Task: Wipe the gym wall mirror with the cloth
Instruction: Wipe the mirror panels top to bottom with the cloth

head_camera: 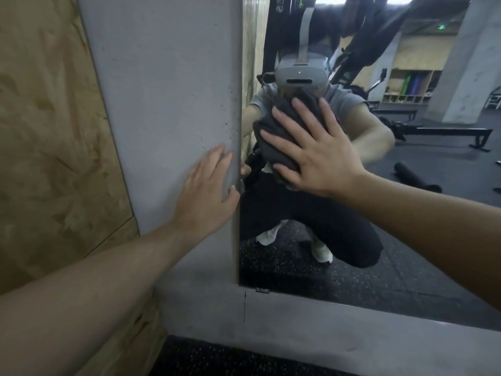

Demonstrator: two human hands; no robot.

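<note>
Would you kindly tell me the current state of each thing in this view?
cloth: bunched, pressed flat against the mirror
mirror: upright on the wall, cloth against it
right hand: fingers spread, pressing the cloth
left hand: flat on the grey wall, beside the mirror's edge

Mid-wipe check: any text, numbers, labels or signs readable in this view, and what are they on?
"23", seen reversed in the mirror: white digits on the black equipment reflected at top.
Green lit sign reflected high on the far wall: too small to read.
Small tag at the mirror's bottom corner: blurred, unreadable.
Cloth: no text visible.
</note>
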